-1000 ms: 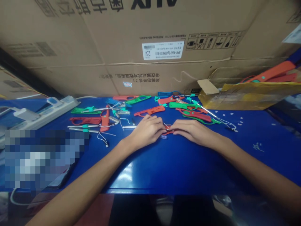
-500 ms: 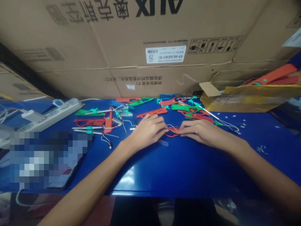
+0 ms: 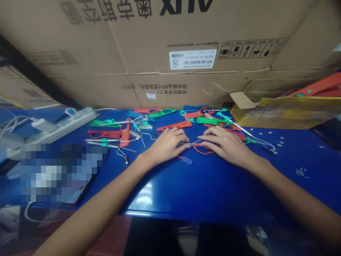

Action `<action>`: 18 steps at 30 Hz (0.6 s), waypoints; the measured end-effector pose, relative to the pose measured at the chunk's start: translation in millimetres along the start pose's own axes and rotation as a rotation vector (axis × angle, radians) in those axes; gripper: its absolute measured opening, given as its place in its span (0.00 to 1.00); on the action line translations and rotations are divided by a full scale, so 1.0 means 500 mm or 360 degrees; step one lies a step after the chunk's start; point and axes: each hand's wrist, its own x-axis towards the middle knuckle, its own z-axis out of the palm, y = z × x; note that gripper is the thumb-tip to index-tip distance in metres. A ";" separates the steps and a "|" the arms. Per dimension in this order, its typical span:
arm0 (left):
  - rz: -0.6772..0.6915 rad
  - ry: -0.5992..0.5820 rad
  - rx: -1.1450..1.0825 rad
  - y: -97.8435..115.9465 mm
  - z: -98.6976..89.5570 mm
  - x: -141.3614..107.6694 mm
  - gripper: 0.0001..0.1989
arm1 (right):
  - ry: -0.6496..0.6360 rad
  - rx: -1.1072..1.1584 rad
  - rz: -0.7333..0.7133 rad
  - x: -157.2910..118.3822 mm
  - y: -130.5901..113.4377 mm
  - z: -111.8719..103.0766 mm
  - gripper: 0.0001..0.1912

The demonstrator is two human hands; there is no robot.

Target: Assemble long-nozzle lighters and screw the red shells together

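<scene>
A red lighter shell [image 3: 204, 149] with a ring-shaped trigger guard lies between my hands on the blue table, partly hidden by my fingers. My left hand [image 3: 170, 144] is closed over its left end, where a thin metallic part [image 3: 186, 143] shows at the fingertips. White wire [image 3: 198, 141] runs over the shell towards my right hand [image 3: 226, 144]. The fingers of that hand are a little apart, with the tips at the shell's right side. Just below my left hand lies a clear plastic tube [image 3: 185, 159] with a reddish end.
Behind my hands lie red [image 3: 174, 125], green [image 3: 213, 121] and blue lighter shells, plus metal lighter tubes [image 3: 102, 143] with green pieces and wires. A taped carton [image 3: 282, 113] holding red shells stands right. Left are a power strip [image 3: 61, 129] and a blurred-out item [image 3: 64, 174]. Large cardboard [image 3: 149, 53] backs the table.
The fingers of my right hand have spread from a pinch and shifted slightly. My left hand stays at the shell. The whole view has shifted a little.
</scene>
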 end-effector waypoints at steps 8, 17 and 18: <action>-0.0037 0.0010 -0.0149 -0.003 0.011 0.006 0.08 | -0.0029 0.0042 -0.0028 0.008 -0.010 0.004 0.12; -0.0077 0.0040 -0.0220 0.001 0.018 0.005 0.07 | -0.0067 -0.0003 -0.0112 0.009 -0.012 0.007 0.11; -0.0077 0.0040 -0.0223 0.002 0.018 0.005 0.07 | -0.0079 -0.0010 -0.0137 0.010 -0.012 0.006 0.12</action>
